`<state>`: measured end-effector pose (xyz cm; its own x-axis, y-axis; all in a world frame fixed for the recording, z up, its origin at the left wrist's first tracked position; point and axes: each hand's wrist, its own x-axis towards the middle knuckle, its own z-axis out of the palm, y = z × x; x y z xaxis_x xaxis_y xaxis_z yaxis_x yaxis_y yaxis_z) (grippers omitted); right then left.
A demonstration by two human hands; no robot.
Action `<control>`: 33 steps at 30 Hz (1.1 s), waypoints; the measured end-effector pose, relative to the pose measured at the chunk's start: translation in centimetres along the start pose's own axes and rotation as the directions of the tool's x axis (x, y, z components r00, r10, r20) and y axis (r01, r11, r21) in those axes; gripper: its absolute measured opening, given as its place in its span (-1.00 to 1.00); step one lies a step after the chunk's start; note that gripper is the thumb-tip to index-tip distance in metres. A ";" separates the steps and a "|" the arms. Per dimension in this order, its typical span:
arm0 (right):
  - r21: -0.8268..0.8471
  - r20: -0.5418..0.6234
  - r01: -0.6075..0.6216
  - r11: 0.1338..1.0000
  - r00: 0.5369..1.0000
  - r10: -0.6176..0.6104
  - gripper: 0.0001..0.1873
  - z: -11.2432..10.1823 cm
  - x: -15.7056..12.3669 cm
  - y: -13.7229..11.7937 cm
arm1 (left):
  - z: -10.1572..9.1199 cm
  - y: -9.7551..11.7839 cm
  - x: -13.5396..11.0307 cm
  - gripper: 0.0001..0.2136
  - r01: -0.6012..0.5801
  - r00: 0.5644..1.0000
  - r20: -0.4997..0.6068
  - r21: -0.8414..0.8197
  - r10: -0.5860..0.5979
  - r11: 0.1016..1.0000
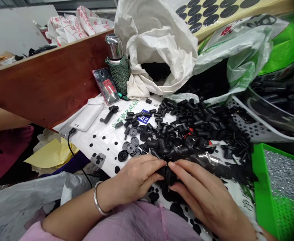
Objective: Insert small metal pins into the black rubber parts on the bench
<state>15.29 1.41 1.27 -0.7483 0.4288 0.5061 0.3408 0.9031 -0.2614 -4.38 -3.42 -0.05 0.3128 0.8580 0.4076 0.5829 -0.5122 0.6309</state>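
Observation:
My left hand point(134, 179) and my right hand point(199, 190) meet low in the middle, fingers pinched together round one small black plastic part point(169, 174). A silver bangle point(98, 201) circles my left wrist. Just beyond the fingertips lies a big heap of black plastic parts point(194, 129) spread over a white printed sheet point(104, 132). Round black discs point(129, 147) lie at the heap's left edge. A single black lever-shaped piece point(109, 113) rests apart, farther left.
A green basket of small silver screws point(280, 187) stands at the right. Behind are a white sack point(159, 43), a phone point(106, 85), a metal flask point(117, 60), a white power bank point(86, 117) and a wooden divider point(49, 80). Another person's arm point(3, 117) shows at left.

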 end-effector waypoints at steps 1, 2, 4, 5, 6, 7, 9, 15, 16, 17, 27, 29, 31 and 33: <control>-0.003 -0.013 -0.008 1.000 1.000 0.008 -0.68 0.1 0.1 -0.1 | 0.1 0.0 0.0 -0.79 -0.021 1.000 -0.014 0.018 0.022 1.000; 0.009 -0.023 -0.029 1.000 0.999 0.029 -0.71 0.2 0.2 -0.3 | 0.3 0.0 -0.1 -0.79 -0.039 0.999 -0.030 0.034 0.040 0.999; 0.053 -0.016 -0.093 0.994 0.995 0.094 -0.74 0.3 0.4 -0.6 | 0.6 -0.1 -0.2 -0.79 -0.056 0.997 -0.053 0.053 0.058 0.997; 0.068 -0.004 -0.126 0.990 0.992 0.126 -0.76 0.3 0.5 -0.8 | 0.7 -0.2 -0.3 -0.78 -0.056 0.997 -0.058 0.051 0.059 0.997; 0.072 0.011 -0.147 0.986 0.989 0.147 -0.76 0.3 0.6 -0.9 | 0.7 -0.2 -0.3 -0.78 -0.054 0.996 -0.065 0.042 0.056 0.998; 0.066 0.023 -0.153 0.986 0.988 0.152 -0.76 0.2 0.6 -1.0 | 0.7 -0.3 -0.4 -0.78 -0.050 0.996 -0.069 0.032 0.052 0.998; 0.038 0.039 -0.105 0.994 0.994 0.104 -0.74 0.1 0.6 -1.0 | 0.4 -0.4 -0.4 -0.78 -0.044 0.998 -0.050 -0.002 0.043 0.999; 0.037 0.150 0.193 0.981 0.969 -0.196 -0.61 -0.7 -0.7 0.6 | -1.5 -0.3 0.0 -0.83 0.089 0.949 0.317 -0.287 0.007 0.954; 0.064 0.188 0.215 0.975 0.956 -0.223 -0.58 -0.8 -0.9 0.9 | -1.7 -0.3 0.1 -0.85 0.140 0.929 0.370 -0.349 -0.001 0.927; 0.085 0.219 0.230 0.969 0.945 -0.244 -0.55 -1.0 -1.0 1.0 | -1.8 -0.4 0.2 -0.86 0.195 0.911 0.412 -0.405 -0.012 0.893; 0.016 0.112 0.187 0.982 0.976 -0.188 -0.55 -0.6 0.1 0.7 | -0.8 0.7 0.0 -0.81 0.118 0.970 0.230 -0.172 -0.076 0.978; -0.017 0.079 0.159 0.987 0.984 -0.157 -0.56 -0.3 0.2 0.4 | -0.5 1.0 -0.1 -0.79 0.064 0.984 0.169 -0.045 -0.056 0.997; -0.039 0.055 0.116 0.992 0.992 -0.114 -0.59 0.2 0.1 0.2 | -0.3 1.1 -0.2 -0.77 0.024 0.992 0.122 0.051 -0.030 0.998; -0.049 0.026 0.057 0.997 0.998 -0.056 -0.65 0.6 0.0 0.1 | -0.1 0.9 -0.2 -0.76 0.007 0.995 0.095 0.096 -0.016 0.995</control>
<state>15.01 1.47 0.77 -0.7806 0.3768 0.4987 0.3248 0.9262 -0.1914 -3.95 -4.08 0.48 0.3733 0.8662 0.3323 0.6545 -0.4997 0.5673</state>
